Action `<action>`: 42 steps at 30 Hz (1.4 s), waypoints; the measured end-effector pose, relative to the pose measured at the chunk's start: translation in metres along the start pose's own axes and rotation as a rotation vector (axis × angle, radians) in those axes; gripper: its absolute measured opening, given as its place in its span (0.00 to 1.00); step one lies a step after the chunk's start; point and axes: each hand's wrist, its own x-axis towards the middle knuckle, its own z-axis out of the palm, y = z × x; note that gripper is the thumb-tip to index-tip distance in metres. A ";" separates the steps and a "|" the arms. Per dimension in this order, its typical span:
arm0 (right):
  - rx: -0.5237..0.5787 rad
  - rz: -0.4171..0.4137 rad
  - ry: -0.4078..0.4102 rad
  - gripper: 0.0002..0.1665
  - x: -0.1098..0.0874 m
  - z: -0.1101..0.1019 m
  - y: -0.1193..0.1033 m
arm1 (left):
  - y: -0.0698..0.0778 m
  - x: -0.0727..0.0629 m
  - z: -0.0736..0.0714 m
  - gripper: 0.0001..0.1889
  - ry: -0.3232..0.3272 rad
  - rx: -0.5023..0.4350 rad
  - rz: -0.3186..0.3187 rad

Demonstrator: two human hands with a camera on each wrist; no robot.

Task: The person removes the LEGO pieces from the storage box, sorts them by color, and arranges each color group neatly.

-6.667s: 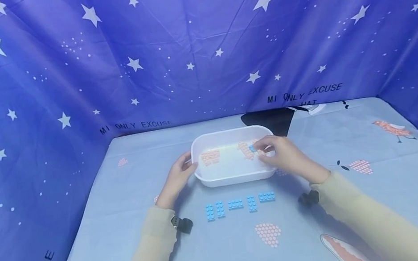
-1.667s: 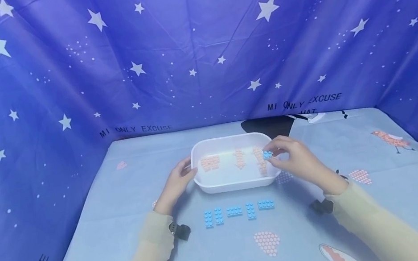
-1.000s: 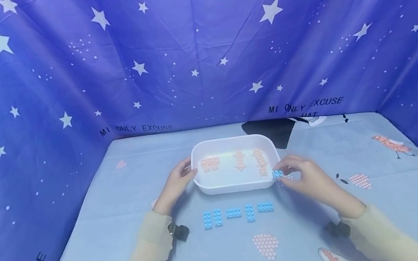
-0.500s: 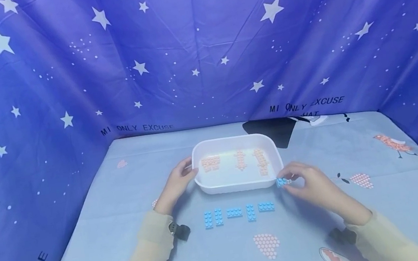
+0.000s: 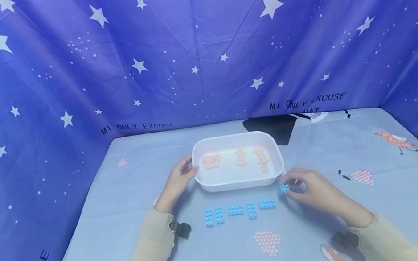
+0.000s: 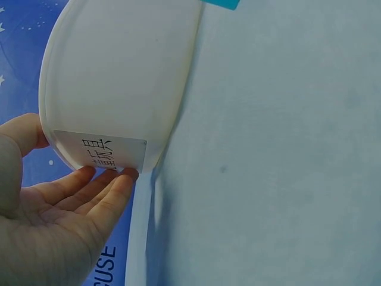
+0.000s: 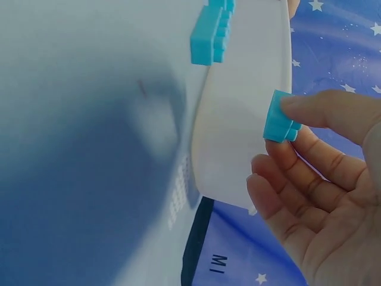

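A white plastic tub (image 5: 241, 184) stands on the table with three groups of pale orange building bricks (image 5: 211, 161) inside. My left hand (image 5: 178, 181) holds its left end. In the left wrist view the thumb is at the rim and the fingers (image 6: 113, 199) lie against the labelled end wall. Just off the tub's front right corner, my right hand (image 5: 311, 187) pinches a small blue building brick (image 7: 278, 116) between thumb and fingers, studs visible. Several longer blue bricks (image 5: 235, 210) are set out in a row in front of the tub, some lengthwise and some crosswise.
A pale blue patterned cloth (image 5: 131, 259) covers the table. Behind and at both sides hangs a purple-blue curtain (image 5: 165, 56) with white stars. Dark wrist devices (image 5: 183, 230) are worn at both sleeves.
My right hand has lifted the small blue brick out of the tub's right side and brought it down and forward, past the front right corner. The left hand keeps its hold on the tub.
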 end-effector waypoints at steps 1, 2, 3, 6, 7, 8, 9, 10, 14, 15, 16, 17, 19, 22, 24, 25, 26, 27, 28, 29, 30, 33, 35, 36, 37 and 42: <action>-0.003 0.006 -0.005 0.15 0.000 0.001 0.000 | 0.000 0.000 0.000 0.29 0.001 -0.002 0.001; -0.008 0.012 -0.009 0.15 -0.001 0.001 0.000 | 0.000 0.000 0.000 0.29 0.001 -0.003 0.003; -0.013 0.017 -0.014 0.15 -0.001 0.002 0.001 | 0.000 0.001 0.000 0.29 -0.001 -0.002 0.008; -0.013 0.029 -0.022 0.14 -0.002 0.004 0.001 | 0.000 0.001 0.000 0.29 -0.002 -0.006 0.008; -0.012 0.031 -0.024 0.14 -0.003 0.004 0.002 | 0.000 0.001 0.000 0.29 -0.002 -0.009 0.006; -0.008 0.033 -0.027 0.14 -0.003 0.005 0.002 | 0.000 0.001 0.000 0.29 -0.003 -0.008 0.006; -0.003 0.034 -0.030 0.14 -0.003 0.006 0.002 | -0.001 0.002 0.000 0.29 -0.004 -0.007 0.007; 0.001 0.032 -0.033 0.14 -0.004 0.008 0.002 | -0.001 0.002 0.000 0.29 -0.004 -0.007 0.006; 0.011 0.035 -0.046 0.13 -0.005 0.012 0.004 | -0.001 0.001 0.000 0.29 -0.006 -0.006 0.004; 0.008 0.036 -0.048 0.13 -0.005 0.012 0.005 | -0.002 0.001 0.000 0.29 -0.006 -0.006 0.006; 0.004 0.038 -0.050 0.13 -0.006 0.013 0.006 | -0.002 0.001 0.000 0.30 -0.008 -0.010 0.008; 0.002 0.041 -0.050 0.13 -0.006 0.014 0.007 | -0.002 0.001 0.000 0.30 -0.008 -0.014 0.009; -0.001 0.043 -0.052 0.13 -0.006 0.015 0.008 | -0.002 0.002 0.000 0.30 -0.013 -0.016 0.016; 0.003 0.039 -0.053 0.13 -0.006 0.017 0.010 | -0.001 0.002 -0.001 0.30 -0.019 -0.015 0.012; 0.012 0.037 -0.054 0.13 -0.006 0.018 0.010 | 0.000 0.002 -0.001 0.30 -0.027 -0.016 0.005; 0.016 0.038 -0.055 0.13 -0.007 0.018 0.010 | 0.002 0.002 -0.001 0.30 -0.031 -0.016 -0.002; 0.017 0.041 -0.057 0.13 -0.007 0.018 0.010 | 0.004 0.001 -0.001 0.30 -0.035 -0.016 -0.007; 0.019 0.046 -0.061 0.13 -0.007 0.019 0.010 | 0.006 0.000 -0.001 0.30 -0.038 -0.018 -0.012; 0.021 0.052 -0.065 0.13 -0.006 0.019 0.010 | 0.010 -0.003 -0.001 0.30 -0.042 -0.015 -0.012; 0.024 0.059 -0.069 0.13 -0.006 0.019 0.011 | 0.015 -0.005 -0.002 0.30 -0.043 -0.014 -0.012; 0.024 0.066 -0.073 0.13 -0.006 0.019 0.011 | 0.019 -0.007 -0.002 0.30 -0.046 -0.010 -0.011; 0.027 0.084 -0.086 0.12 -0.005 0.019 0.012 | 0.031 -0.015 -0.003 0.30 -0.047 -0.005 -0.005; 0.031 0.092 -0.091 0.12 -0.005 0.020 0.013 | 0.035 -0.018 -0.003 0.30 -0.046 -0.003 -0.002; 0.031 0.093 -0.094 0.12 -0.005 0.020 0.013 | 0.036 -0.019 -0.003 0.31 -0.047 -0.004 -0.002; 0.033 0.095 -0.096 0.12 -0.005 0.021 0.013 | 0.037 -0.020 -0.003 0.31 -0.046 -0.005 -0.002; 0.027 0.103 -0.110 0.12 -0.005 0.022 0.014 | 0.037 -0.021 -0.003 0.31 -0.043 -0.008 -0.006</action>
